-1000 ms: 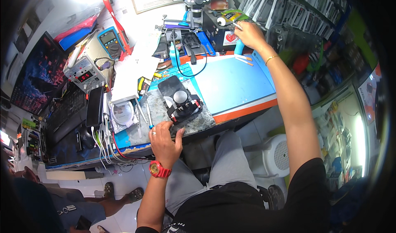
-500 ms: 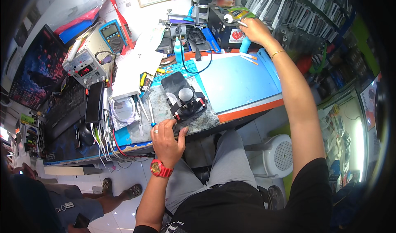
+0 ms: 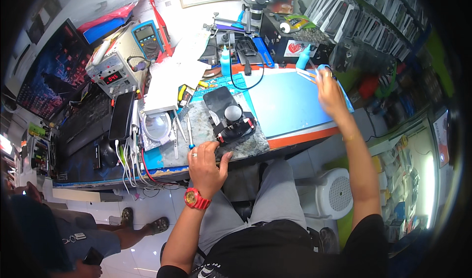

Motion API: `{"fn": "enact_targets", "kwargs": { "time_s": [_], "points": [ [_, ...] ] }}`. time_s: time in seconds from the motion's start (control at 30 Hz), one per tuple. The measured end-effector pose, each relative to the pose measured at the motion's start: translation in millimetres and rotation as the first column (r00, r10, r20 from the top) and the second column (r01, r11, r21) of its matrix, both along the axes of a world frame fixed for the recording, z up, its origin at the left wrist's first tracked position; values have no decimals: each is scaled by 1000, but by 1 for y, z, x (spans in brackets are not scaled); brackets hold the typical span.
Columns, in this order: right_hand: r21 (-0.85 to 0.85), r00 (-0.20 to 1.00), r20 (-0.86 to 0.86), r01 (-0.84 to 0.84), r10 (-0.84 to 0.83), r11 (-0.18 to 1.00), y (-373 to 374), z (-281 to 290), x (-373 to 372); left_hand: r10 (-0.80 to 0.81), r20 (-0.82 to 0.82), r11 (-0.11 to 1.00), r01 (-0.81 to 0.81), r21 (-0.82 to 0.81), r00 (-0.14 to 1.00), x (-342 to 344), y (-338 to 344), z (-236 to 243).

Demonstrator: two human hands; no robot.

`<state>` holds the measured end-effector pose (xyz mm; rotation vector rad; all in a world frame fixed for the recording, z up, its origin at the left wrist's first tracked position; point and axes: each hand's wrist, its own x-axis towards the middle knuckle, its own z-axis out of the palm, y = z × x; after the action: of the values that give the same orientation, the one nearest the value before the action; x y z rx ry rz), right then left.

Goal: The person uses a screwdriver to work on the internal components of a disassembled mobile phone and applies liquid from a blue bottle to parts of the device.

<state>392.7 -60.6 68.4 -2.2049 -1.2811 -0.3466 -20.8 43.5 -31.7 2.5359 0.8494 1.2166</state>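
My left hand (image 3: 207, 164) rests on the front edge of the grey work mat (image 3: 196, 116), thumb apart from the fingers, holding nothing. Just beyond it lies a dark phone (image 3: 221, 102) with a black clamp device (image 3: 237, 129) and its round silver knob. My right hand (image 3: 331, 95), smeared by motion, is closed over the right end of the blue mat (image 3: 280, 106). A thin stick-like tool (image 3: 314, 66) sticks out from its fingers; its exact kind is unclear. Beside it are thin white-and-orange sticks (image 3: 307, 75) and a light blue bottle (image 3: 304, 57).
Another light blue bottle (image 3: 225, 61) stands behind the phone. A screwdriver (image 3: 191, 135) and tweezers lie left of the clamp. A power supply (image 3: 110, 74), a multimeter (image 3: 147, 37) and cables (image 3: 129, 165) crowd the left. A white stool (image 3: 334, 194) stands at right; another person is at lower left.
My right hand has come down and toward me from the yellow packet on the black box to the blue mat's right end. My left hand stays at the bench edge. The view has shifted slightly.
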Motion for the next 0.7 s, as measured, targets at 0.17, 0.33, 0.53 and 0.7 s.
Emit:
{"fn": "enact_targets", "kwargs": {
  "time_s": [0.17,0.33,0.53,0.7],
  "points": [
    [-146,984,164,97,-73,985,-54,-34,-27,18,-12,1000,-18,-4,1000,0,0,1],
    [-223,945,307,187,-113,957,-43,-54,-12,28,-29,994,-31,-104,999,0,-2,6],
    [-217,901,371,320,-226,922,-36,-57,-14,29,11,980,-26,-199,1000,3,-6,17],
    [-179,918,326,295,-226,939,-44,-53,-27,-10,46,952,24,-304,999,11,0,37]
  ]
}}
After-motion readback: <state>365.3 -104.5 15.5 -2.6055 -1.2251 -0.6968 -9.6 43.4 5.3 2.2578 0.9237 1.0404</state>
